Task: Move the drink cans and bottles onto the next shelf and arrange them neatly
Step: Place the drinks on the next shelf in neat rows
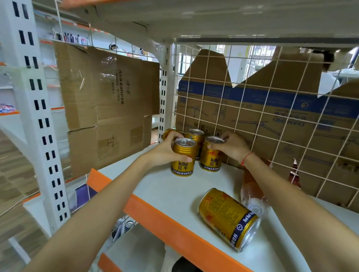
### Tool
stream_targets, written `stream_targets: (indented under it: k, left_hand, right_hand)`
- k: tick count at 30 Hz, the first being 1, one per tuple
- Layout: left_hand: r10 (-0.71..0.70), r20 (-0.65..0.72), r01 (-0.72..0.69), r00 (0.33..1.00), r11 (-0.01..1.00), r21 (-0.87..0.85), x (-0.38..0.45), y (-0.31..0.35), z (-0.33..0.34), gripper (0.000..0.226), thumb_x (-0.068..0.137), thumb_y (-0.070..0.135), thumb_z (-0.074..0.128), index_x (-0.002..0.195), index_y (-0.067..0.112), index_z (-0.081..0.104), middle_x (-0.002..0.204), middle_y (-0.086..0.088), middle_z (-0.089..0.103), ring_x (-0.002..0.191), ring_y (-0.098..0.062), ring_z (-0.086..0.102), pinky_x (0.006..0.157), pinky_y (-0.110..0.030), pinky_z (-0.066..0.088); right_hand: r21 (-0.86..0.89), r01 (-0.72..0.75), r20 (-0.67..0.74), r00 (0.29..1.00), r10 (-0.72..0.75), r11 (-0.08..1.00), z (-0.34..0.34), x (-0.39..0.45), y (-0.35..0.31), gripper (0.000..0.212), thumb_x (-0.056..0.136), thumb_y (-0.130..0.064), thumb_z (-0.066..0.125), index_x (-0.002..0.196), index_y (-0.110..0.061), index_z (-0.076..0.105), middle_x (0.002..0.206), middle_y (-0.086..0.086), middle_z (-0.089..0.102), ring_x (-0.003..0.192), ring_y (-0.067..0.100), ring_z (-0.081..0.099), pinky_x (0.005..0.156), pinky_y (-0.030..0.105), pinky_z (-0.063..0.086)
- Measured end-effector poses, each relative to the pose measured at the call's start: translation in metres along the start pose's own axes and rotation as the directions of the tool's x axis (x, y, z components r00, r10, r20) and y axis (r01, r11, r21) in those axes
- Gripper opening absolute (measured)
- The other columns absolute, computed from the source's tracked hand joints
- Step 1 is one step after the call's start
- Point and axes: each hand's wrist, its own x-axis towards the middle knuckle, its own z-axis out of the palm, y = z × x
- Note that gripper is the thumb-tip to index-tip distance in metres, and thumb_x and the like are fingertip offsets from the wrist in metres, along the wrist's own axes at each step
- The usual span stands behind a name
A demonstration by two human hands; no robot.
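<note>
Several gold Red Bull cans stand together at the back left of the white shelf (169, 191). My left hand (164, 150) is wrapped around the front left can (183, 160). My right hand (233, 148) grips the top of the upright can (211, 158) beside it. A third can (195, 135) stands behind them, and a fourth (168, 132) shows partly behind my left fingers. Another gold can (228, 219) lies on its side near the shelf's front edge. A clear bottle with orange drink (253, 192) lies on its side under my right forearm.
A wire grid (284, 114) with cardboard behind it closes the back of the shelf. A flattened cardboard box (105, 107) hangs at the left side. The shelf has an orange front lip (166, 221). A lower shelf holds a white round object (184, 270). Another shelf board is overhead.
</note>
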Motion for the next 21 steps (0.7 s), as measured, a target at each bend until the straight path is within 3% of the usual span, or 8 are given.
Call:
stream_targets:
  k: [2,5,8,11,15,18,21]
  left_hand:
    - [-0.015,0.005,0.015,1.000,1.000,-0.017,0.000,0.001,-0.002,0.071,0.076,0.019,0.078,0.131,0.023,0.033,0.131,-0.003,0.049,0.116,-0.024,0.054,0.101,-0.044,0.047]
    - [-0.034,0.026,0.034,0.999,0.999,-0.028,-0.002,0.004,-0.006,0.071,0.072,0.019,0.082,0.127,0.025,0.037,0.126,-0.001,0.051,0.114,-0.023,0.056,0.100,-0.047,0.047]
    - [-0.053,0.055,0.055,0.997,0.998,-0.027,-0.003,0.008,-0.008,0.071,0.071,0.019,0.083,0.125,0.027,0.038,0.127,-0.002,0.050,0.114,-0.025,0.056,0.099,-0.048,0.048]
    - [-0.066,0.070,0.066,0.995,0.998,0.003,-0.005,0.012,-0.009,0.068,0.075,0.018,0.079,0.127,0.025,0.036,0.129,-0.004,0.049,0.114,-0.025,0.055,0.095,-0.043,0.050]
    - [-0.069,0.003,0.068,0.998,0.997,0.034,-0.012,0.016,-0.002,0.071,0.076,0.021,0.079,0.131,0.024,0.035,0.129,-0.004,0.051,0.111,-0.022,0.056,0.095,-0.039,0.049]
    - [0.001,-0.059,0.010,0.998,0.983,0.181,-0.016,0.014,0.009,0.086,0.073,0.019,0.081,0.140,0.022,0.028,0.119,0.002,0.047,0.105,-0.013,0.048,0.088,-0.025,0.044]
    - [0.065,-0.126,-0.030,0.990,0.965,0.259,-0.018,0.012,0.018,0.093,0.069,0.018,0.084,0.141,0.019,0.024,0.116,0.002,0.043,0.102,-0.010,0.043,0.085,-0.022,0.039]
  right_hand:
    - [-0.042,0.025,0.016,1.000,-0.024,0.999,-0.004,-0.002,0.000,0.051,0.075,-0.036,0.076,0.113,-0.010,0.055,0.111,0.008,0.059,0.094,0.018,0.053,0.061,0.023,0.039]
    - [-0.087,0.056,0.054,0.997,-0.052,0.995,-0.012,-0.008,0.000,0.050,0.077,-0.034,0.075,0.116,-0.010,0.054,0.113,0.008,0.058,0.096,0.019,0.054,0.066,0.025,0.045]
    - [-0.022,0.034,0.115,0.993,-0.032,0.999,-0.017,-0.014,0.003,0.059,0.077,-0.028,0.076,0.127,-0.012,0.050,0.124,0.011,0.055,0.108,0.025,0.056,0.075,0.034,0.055]
    - [0.004,-0.010,0.188,0.982,0.009,1.000,-0.022,-0.021,0.001,0.074,0.079,-0.026,0.074,0.142,-0.016,0.037,0.139,0.012,0.045,0.120,0.030,0.050,0.078,0.040,0.056]
    - [-0.004,-0.016,0.244,0.970,0.017,1.000,-0.018,-0.027,-0.001,0.085,0.080,-0.027,0.073,0.148,-0.020,0.023,0.145,0.007,0.040,0.127,0.028,0.044,0.089,0.036,0.048]
    - [0.005,0.002,0.245,0.969,-0.003,1.000,-0.007,-0.028,0.001,0.091,0.072,-0.022,0.081,0.144,-0.015,0.025,0.138,0.009,0.046,0.123,0.026,0.048,0.094,0.033,0.044]
    - [-0.003,0.016,0.183,0.983,-0.015,1.000,0.000,-0.027,0.003,0.095,0.065,-0.015,0.085,0.139,-0.014,0.026,0.133,0.012,0.048,0.120,0.029,0.050,0.097,0.038,0.046]
